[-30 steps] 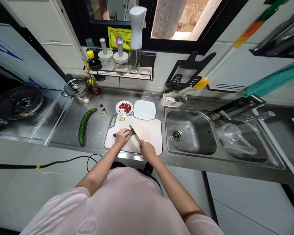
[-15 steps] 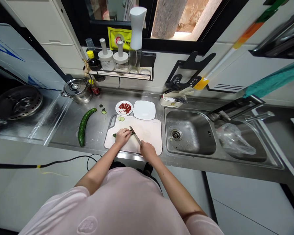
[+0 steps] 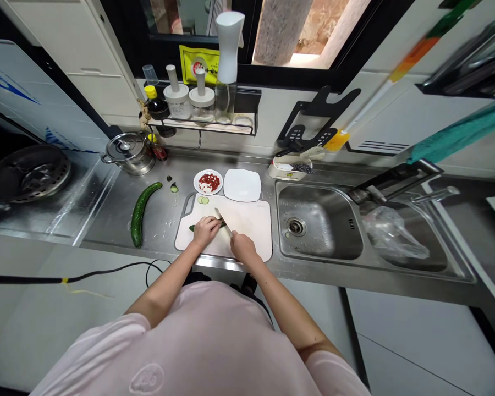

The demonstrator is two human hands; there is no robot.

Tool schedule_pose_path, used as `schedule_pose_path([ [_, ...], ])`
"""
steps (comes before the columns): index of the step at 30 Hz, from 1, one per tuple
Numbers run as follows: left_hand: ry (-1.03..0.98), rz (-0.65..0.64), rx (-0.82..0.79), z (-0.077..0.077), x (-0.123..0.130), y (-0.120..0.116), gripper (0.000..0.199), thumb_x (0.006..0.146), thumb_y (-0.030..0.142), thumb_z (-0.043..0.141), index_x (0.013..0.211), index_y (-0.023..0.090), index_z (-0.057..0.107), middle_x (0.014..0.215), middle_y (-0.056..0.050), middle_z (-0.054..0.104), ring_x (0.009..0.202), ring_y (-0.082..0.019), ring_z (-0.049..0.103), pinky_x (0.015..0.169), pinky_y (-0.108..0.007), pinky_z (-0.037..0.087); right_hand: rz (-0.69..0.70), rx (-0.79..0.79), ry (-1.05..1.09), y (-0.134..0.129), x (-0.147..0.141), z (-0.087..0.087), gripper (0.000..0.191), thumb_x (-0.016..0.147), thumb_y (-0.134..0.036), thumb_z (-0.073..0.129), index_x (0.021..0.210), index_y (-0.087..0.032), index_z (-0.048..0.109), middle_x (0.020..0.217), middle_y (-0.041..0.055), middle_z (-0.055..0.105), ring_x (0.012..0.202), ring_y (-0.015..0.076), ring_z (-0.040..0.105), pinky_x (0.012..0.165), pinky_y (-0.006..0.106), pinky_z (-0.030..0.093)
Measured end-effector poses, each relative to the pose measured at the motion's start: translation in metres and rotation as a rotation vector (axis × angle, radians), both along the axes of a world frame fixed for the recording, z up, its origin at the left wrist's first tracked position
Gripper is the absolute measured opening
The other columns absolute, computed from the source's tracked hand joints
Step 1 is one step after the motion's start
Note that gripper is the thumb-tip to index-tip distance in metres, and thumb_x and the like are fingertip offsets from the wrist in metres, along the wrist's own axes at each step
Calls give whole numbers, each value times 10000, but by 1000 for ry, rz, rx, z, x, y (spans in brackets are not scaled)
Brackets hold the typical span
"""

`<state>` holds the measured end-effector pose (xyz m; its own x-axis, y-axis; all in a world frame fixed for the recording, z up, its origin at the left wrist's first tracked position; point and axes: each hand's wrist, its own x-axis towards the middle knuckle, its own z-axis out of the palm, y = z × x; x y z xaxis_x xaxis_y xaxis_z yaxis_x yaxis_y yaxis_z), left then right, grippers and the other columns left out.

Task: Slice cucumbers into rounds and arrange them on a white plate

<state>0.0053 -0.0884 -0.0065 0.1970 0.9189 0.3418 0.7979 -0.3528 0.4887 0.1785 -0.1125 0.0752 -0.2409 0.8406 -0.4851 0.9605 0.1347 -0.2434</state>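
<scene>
On the white cutting board (image 3: 251,231), my left hand (image 3: 206,230) is closed over a green cucumber piece (image 3: 192,227), most of it hidden beneath the fingers. My right hand (image 3: 242,247) grips a knife (image 3: 223,222), whose blade lies slantwise at the piece's right end, close to my left fingertips. Two pale green slices (image 3: 203,200) rest near the board's upper left corner. Behind the board are a plate with chopped red bits (image 3: 208,182) and a bare white square plate (image 3: 242,185). A whole cucumber (image 3: 142,213) lies on the steel counter to the left.
Cucumber scraps (image 3: 174,188) lie behind the board's left side. A lidded pot (image 3: 129,153) stands at the back left, with a pan (image 3: 27,173) farther left. The sink (image 3: 319,220) borders the board's right side. Above the counter hangs a condiment shelf (image 3: 206,126).
My right hand and the knife have shifted slightly left and up. My left hand remains over the cucumber piece, almost unmoved.
</scene>
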Motion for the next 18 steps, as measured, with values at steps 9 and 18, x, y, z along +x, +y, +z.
schedule_pose_path([
  [9,5,7,0,-1,0,0,197,893,299,515,937,243,698,906,-43,652,868,-156,566,769,-296,430,-5,-7,-11,0,0,3,248,948,-191,322,1088,-154,523,961,136,661,902,224,635,719,289,416],
  [18,-12,22,-2,-3,0,0,192,891,296,518,923,249,702,919,-41,655,877,-158,565,776,-300,428,8,-15,-8,-8,7,1,231,937,-184,338,1060,-156,532,951,128,663,887,221,636,705,282,411],
])
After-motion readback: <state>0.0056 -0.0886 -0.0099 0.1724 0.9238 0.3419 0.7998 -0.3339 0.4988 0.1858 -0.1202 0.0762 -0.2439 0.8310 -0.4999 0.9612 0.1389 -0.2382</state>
